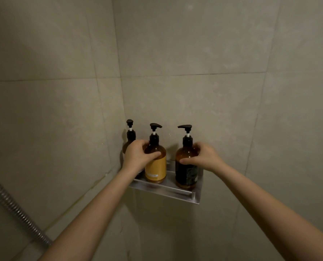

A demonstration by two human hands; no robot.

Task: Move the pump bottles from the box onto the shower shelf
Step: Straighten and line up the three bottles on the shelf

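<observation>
**Walls.** Two tiled walls, left (44, 110) and back (194, 53), meet in a corner just left of centre. Both are bare tile above the pump heads, and the back wall is bare to the right of the shelf.

**Shower hose** (15, 210). Ribbed metal, running diagonally across the lower left, well apart from the shelf.

**Shower shelf** (166, 190). Brushed metal, fixed to the back wall, with its left end in the corner. It has a raised front rail. The right end is free.

**Pump bottles.** Three amber bottles with black pumps stand upright in a row on the shelf.
- Dark-label bottle (187, 172): near the shelf's right end, its base just behind the front rail and its nozzle pointing left.
- Yellow-label bottle (156, 166): in the middle, its base at the front rail and its nozzle pointing right. A clear gap of shelf separates it from the dark-label bottle.
- Corner bottle (131, 134): at the far left, close to the left wall and largely hidden behind the left hand. Whether it touches the wall cannot be told.

**Hands.**
- Left hand (136, 155): grips the yellow-label bottle at its shoulder, with the thumb across the front and the fingers curled behind the neck.
- Right hand (204, 157): grips the dark-label bottle at its shoulder, with the thumb across the front and the fingers curled at the collar.
</observation>
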